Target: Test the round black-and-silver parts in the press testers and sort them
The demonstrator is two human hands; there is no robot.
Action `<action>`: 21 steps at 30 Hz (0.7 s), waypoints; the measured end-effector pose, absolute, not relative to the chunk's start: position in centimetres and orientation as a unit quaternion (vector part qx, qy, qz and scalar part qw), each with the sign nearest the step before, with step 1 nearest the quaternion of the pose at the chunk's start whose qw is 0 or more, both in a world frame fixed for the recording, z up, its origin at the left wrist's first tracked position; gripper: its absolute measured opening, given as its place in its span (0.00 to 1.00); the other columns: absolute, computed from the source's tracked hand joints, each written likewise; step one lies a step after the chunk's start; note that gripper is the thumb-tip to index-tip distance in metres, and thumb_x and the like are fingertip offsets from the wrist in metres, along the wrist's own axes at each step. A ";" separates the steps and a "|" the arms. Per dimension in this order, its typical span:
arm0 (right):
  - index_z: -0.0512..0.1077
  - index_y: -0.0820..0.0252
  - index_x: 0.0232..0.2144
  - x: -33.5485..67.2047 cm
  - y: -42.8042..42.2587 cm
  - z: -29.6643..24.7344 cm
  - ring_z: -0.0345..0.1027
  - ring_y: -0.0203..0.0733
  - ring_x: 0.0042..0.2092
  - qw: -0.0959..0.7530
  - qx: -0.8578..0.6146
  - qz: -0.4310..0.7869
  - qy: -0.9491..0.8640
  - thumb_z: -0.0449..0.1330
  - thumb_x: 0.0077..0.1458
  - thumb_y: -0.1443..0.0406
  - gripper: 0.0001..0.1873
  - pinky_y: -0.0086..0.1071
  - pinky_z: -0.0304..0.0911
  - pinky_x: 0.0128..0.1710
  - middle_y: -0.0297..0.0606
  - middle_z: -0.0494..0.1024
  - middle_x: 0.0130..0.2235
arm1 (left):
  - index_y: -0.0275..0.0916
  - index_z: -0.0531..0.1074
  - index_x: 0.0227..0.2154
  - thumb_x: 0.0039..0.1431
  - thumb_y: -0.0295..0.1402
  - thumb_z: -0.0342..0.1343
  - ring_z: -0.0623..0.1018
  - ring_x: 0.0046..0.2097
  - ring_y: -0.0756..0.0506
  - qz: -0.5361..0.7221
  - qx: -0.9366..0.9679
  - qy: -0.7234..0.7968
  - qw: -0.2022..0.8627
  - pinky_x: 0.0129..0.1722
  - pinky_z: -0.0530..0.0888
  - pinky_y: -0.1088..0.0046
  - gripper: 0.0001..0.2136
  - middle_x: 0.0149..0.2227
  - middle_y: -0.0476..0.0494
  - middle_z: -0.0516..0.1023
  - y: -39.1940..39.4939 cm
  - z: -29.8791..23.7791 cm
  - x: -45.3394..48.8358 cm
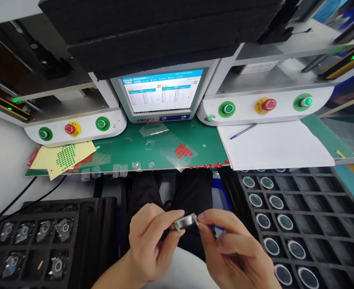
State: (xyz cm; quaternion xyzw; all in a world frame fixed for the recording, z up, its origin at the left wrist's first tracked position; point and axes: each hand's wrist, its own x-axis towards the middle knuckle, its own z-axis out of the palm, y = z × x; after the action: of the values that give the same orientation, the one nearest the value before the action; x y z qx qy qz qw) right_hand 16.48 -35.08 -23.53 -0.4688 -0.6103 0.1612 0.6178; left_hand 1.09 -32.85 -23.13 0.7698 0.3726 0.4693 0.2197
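Observation:
Low in the middle of the head view, my left hand [149, 245] and my right hand [231, 253] meet over my lap. Both pinch one small round metal part [185, 222] with a silvery rim; my left fingers curl round its left side, while my right thumb and forefinger grip its right edge. A black tray [321, 241] at my right holds several similar round lens-like parts in square cells. Another black tray [74, 224] at my left holds several silvery parts.
A green mat [207, 140] lies on the bench ahead, with red sticker sheets, a yellow sheet of green dots [65, 156] and white paper with a pen [243, 131]. Behind stand a monitor [161, 94] and two white consoles with green and red buttons.

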 end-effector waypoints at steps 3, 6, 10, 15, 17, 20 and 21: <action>0.60 0.57 0.29 16.4 -35.0 -23.5 0.75 0.34 0.31 0.609 -0.467 0.178 -0.616 0.58 0.49 0.82 0.17 0.22 0.72 0.26 0.36 0.77 0.32 | 0.34 0.74 0.45 0.65 0.25 0.53 0.75 0.28 0.49 0.459 0.781 0.385 0.176 0.27 0.74 0.75 0.09 0.29 0.46 0.76 -32.9 -23.1 1.2; 0.60 0.57 0.28 16.2 -35.1 -23.4 0.76 0.34 0.31 0.612 -0.464 0.195 -0.610 0.58 0.48 0.83 0.18 0.22 0.73 0.28 0.35 0.78 0.32 | 0.33 0.74 0.46 0.63 0.22 0.54 0.76 0.30 0.49 0.455 0.788 0.391 0.140 0.30 0.75 0.74 0.10 0.30 0.45 0.76 -32.6 -23.3 0.8; 0.60 0.56 0.29 15.4 -35.7 -23.9 0.75 0.34 0.29 0.624 -0.441 0.210 -0.610 0.55 0.52 0.82 0.16 0.24 0.72 0.25 0.35 0.78 0.31 | 0.38 0.77 0.50 0.60 0.20 0.58 0.72 0.30 0.49 0.503 0.707 0.495 0.049 0.27 0.69 0.76 0.16 0.33 0.46 0.76 -31.8 -24.7 -0.7; 0.66 0.55 0.38 16.0 -35.1 -26.4 0.75 0.36 0.34 0.689 -0.475 0.351 -0.420 0.59 0.62 0.70 0.06 0.29 0.73 0.35 0.35 0.75 0.33 | 0.40 0.79 0.48 0.57 0.19 0.62 0.75 0.31 0.48 0.506 0.743 0.433 0.067 0.27 0.72 0.74 0.17 0.34 0.44 0.79 -30.9 -26.3 -1.3; 0.67 0.56 0.39 16.9 -34.6 -27.1 0.74 0.35 0.34 0.663 -0.487 0.429 -0.373 0.62 0.62 0.62 0.07 0.29 0.73 0.36 0.35 0.75 0.34 | 0.40 0.80 0.45 0.59 0.20 0.60 0.79 0.34 0.48 0.449 0.810 0.373 0.052 0.33 0.77 0.76 0.14 0.37 0.44 0.81 -30.7 -26.2 -0.8; 0.70 0.58 0.37 18.1 -34.4 -27.6 0.71 0.34 0.31 0.625 -0.486 0.492 -0.363 0.61 0.62 0.54 0.13 0.26 0.70 0.32 0.34 0.72 0.31 | 0.38 0.81 0.37 0.65 0.22 0.55 0.82 0.36 0.49 0.404 0.860 0.310 0.031 0.40 0.80 0.79 0.10 0.36 0.44 0.82 -30.1 -25.2 0.5; 0.71 0.59 0.36 18.4 -34.4 -27.7 0.70 0.34 0.31 0.617 -0.481 0.508 -0.362 0.61 0.62 0.53 0.15 0.26 0.69 0.31 0.34 0.72 0.31 | 0.38 0.81 0.35 0.66 0.23 0.54 0.83 0.36 0.50 0.402 0.864 0.300 0.036 0.40 0.80 0.80 0.10 0.36 0.44 0.83 -30.0 -24.9 1.0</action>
State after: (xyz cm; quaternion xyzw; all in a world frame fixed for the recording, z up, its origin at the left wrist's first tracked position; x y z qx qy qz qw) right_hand 18.43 -34.40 -27.74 -0.4807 -0.3619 0.5076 0.6166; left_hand 0.97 -29.98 -24.88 0.8643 0.3004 0.4018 0.0359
